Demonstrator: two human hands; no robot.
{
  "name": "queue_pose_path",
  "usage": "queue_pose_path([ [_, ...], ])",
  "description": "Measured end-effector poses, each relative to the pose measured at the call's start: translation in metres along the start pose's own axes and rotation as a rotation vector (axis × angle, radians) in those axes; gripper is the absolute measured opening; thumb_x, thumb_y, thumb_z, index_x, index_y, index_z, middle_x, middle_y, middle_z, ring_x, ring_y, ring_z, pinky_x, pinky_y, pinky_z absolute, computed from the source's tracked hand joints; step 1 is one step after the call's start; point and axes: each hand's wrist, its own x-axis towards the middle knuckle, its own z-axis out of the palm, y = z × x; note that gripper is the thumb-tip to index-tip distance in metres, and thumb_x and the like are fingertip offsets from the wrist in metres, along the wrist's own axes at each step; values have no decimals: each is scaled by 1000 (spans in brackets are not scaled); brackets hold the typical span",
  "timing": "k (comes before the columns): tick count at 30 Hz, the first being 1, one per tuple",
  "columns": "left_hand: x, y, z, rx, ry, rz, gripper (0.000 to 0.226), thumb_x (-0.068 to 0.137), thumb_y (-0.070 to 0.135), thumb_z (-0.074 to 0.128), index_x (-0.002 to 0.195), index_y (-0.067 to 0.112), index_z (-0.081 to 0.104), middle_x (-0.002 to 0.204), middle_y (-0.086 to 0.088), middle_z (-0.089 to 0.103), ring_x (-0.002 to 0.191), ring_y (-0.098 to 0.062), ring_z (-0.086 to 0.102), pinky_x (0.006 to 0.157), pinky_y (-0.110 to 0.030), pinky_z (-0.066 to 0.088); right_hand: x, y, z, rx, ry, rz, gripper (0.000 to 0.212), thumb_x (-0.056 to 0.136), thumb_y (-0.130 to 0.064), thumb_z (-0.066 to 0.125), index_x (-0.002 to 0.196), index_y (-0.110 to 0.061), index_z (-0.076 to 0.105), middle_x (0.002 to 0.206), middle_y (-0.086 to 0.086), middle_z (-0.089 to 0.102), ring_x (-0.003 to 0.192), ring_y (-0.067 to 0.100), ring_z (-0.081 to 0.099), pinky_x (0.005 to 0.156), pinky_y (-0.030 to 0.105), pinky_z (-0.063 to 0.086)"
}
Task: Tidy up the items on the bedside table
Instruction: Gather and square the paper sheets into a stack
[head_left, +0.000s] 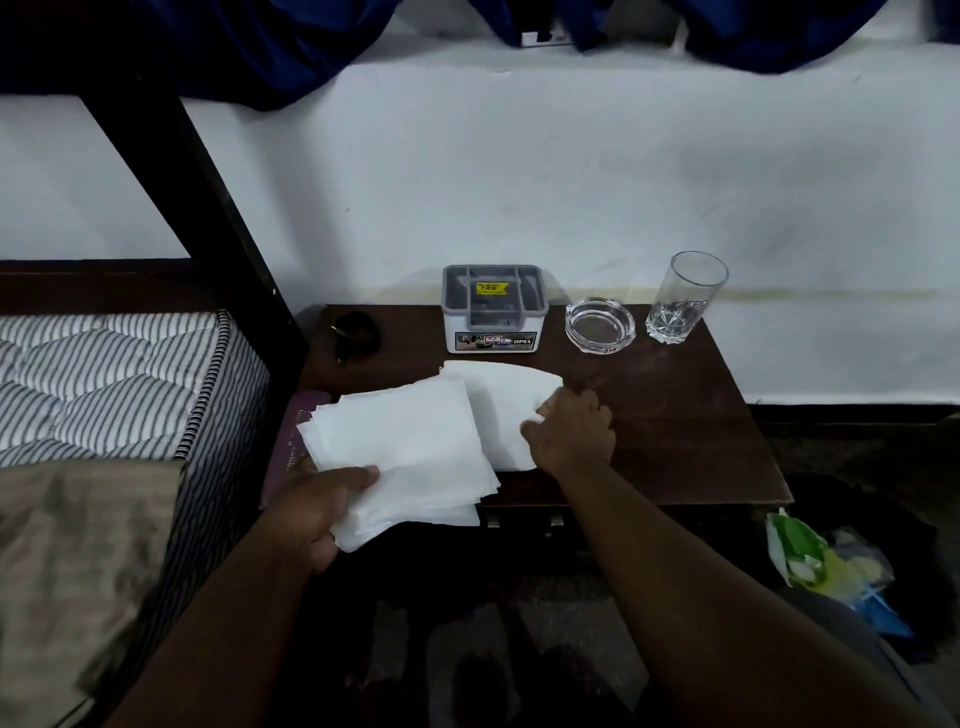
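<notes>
A dark wooden bedside table (675, 415) stands against the white wall. My left hand (317, 512) grips a stack of white paper napkins (400, 452) over the table's front left corner. My right hand (571, 428) pinches the edge of another white napkin (501, 395) lying on the table beside the stack. Behind them stand a white and grey holder box (493, 312), a clear glass ashtray (600, 325) and an empty drinking glass (685, 296). A small dark round object (356, 335) sits at the back left.
A bed with a striped mattress (104, 379) and a beige cloth (78, 545) lies left of the table, beside a black bed post (208, 208). A maroon booklet (291, 447) peeks from under the stack. Plastic bags (826, 566) lie on the floor at right.
</notes>
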Motion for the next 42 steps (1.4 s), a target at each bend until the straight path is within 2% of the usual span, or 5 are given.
queue_pose_path([
  [9, -6, 3, 5, 89, 51, 6, 17, 87, -11, 68, 103, -5, 64, 75, -17, 71, 45, -17, 68, 40, -21, 50, 3, 0, -11, 677, -26, 19, 55, 75, -2, 72, 124, -12, 48, 89, -2, 55, 87, 23, 58, 79, 35, 50],
  [13, -5, 0, 6, 26, 6, -15, 42, 84, -11, 69, 125, -9, 62, 120, -30, 68, 97, -40, 70, 75, -42, 62, 8, 6, -34, 758, 33, 12, 49, 73, -1, 72, 119, -11, 62, 103, 9, 70, 90, 26, 67, 86, 47, 58],
  [26, -23, -4, 59, -38, -194, -4, 45, 83, -16, 66, 128, -7, 61, 118, -27, 71, 88, -36, 74, 62, -39, 63, -19, 12, -115, 1340, 17, 14, 29, 77, 5, 72, 102, -10, 73, 105, 19, 76, 96, 39, 72, 85, 49, 60],
  [35, -29, -8, 87, -57, -349, 40, 22, 72, -16, 63, 86, 2, 61, 68, -12, 66, 48, -16, 67, 45, -23, 53, -42, 12, -65, 1067, -162, 54, 35, 77, 3, 73, 109, -10, 67, 100, 17, 76, 93, 40, 73, 79, 53, 61],
  [42, -26, -7, 90, -47, -369, 96, 43, 76, -17, 63, 116, -2, 67, 103, -23, 74, 77, -32, 76, 71, -44, 64, -45, 17, -66, 802, -44, -29, 45, 63, -22, 76, 105, -22, 62, 94, -1, 74, 83, 20, 72, 79, 49, 61],
])
